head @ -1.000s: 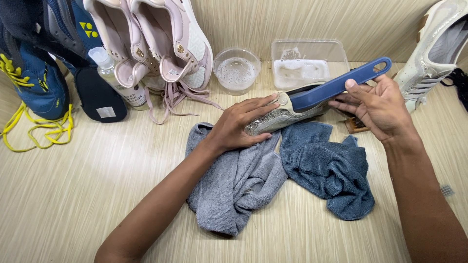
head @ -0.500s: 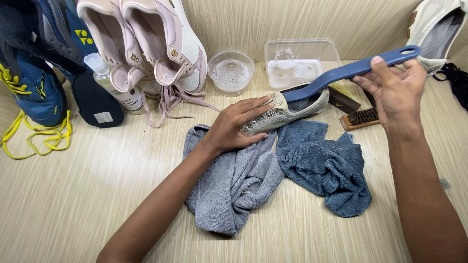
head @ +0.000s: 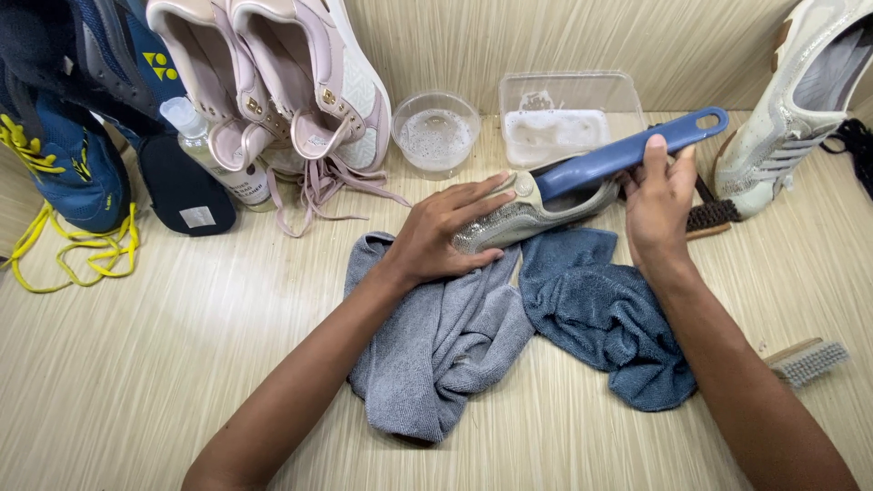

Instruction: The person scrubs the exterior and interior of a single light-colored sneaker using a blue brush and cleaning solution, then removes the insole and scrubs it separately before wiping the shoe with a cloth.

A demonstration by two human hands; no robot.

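My left hand (head: 447, 235) lies flat on a silvery glittery shoe (head: 536, 215) that rests on its side, pressing it onto a grey cloth (head: 436, 350). My right hand (head: 662, 202) grips the handle of a long blue brush (head: 627, 155), whose head sits against the shoe's upper side. A darker blue cloth (head: 605, 314) is bunched under my right wrist, to the right of the grey one.
Along the back wall stand a blue shoe with yellow laces (head: 64, 155), a pair of pink-white sneakers (head: 282, 82), a small spray bottle (head: 207, 150), a round clear bowl (head: 435, 130), a clear rectangular tub (head: 568, 118) and a white sneaker (head: 800, 100). A wooden brush (head: 805, 362) lies right.
My right hand swung the blue brush outward to the right, then brought it back down onto the shoe. The left hand kept pressing the shoe in place.
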